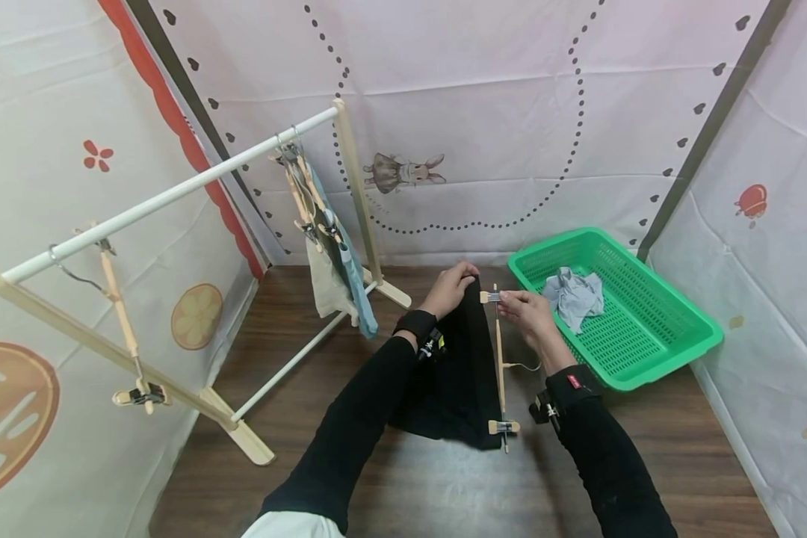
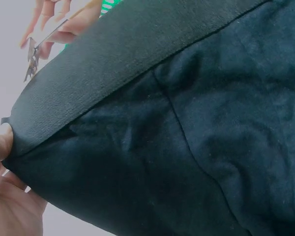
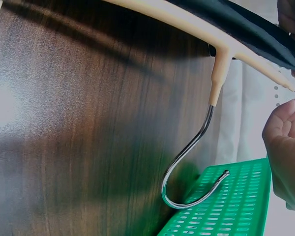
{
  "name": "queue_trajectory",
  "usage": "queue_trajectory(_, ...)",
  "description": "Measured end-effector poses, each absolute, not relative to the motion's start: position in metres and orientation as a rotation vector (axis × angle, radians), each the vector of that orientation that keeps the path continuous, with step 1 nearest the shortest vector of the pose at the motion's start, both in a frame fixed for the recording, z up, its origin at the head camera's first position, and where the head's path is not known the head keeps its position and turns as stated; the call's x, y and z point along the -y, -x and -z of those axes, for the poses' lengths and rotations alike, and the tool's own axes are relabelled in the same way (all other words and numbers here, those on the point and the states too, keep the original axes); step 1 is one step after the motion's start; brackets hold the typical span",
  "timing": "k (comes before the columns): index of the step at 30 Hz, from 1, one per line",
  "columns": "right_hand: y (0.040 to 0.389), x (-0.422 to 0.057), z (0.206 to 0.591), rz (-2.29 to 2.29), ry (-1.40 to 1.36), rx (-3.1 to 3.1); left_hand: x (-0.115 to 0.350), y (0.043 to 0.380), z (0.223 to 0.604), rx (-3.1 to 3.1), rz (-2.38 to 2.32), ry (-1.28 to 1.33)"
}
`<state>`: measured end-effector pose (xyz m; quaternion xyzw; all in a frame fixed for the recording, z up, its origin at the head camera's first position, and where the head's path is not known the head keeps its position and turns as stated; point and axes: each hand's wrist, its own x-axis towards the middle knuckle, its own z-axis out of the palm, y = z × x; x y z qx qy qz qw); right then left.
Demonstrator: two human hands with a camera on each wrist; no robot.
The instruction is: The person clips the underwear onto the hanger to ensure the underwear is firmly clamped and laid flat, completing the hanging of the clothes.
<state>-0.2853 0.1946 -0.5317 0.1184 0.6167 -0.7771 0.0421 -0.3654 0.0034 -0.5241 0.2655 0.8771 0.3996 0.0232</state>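
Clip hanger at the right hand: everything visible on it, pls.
The clip hanger has a pale, wood-coloured bar, a short central stem and a shiny, metal-looking curved hook. Two clips with pale grips and silvery middles sit near its ends. It lies alongside the edge of the black garment, hook pointing towards the green basket. The near clip appears to grip the garment; the right hand pinches the far one, whose bite is unclear.

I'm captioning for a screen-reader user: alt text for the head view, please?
A person's left hand grips a black garment while the right hand pinches a clip on a wooden hanger along its edge. A green basket holding a crumpled gray cloth sits to the right; clothes hang on a rack at left.
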Motion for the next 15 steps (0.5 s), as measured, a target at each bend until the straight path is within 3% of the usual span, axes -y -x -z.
queue_trajectory(15,0.2822,-0.1966,0.5361,2.452,-0.33,-1.751,-0.0091,0.3662,0.5276,-2.816,-1.15,-1.06)
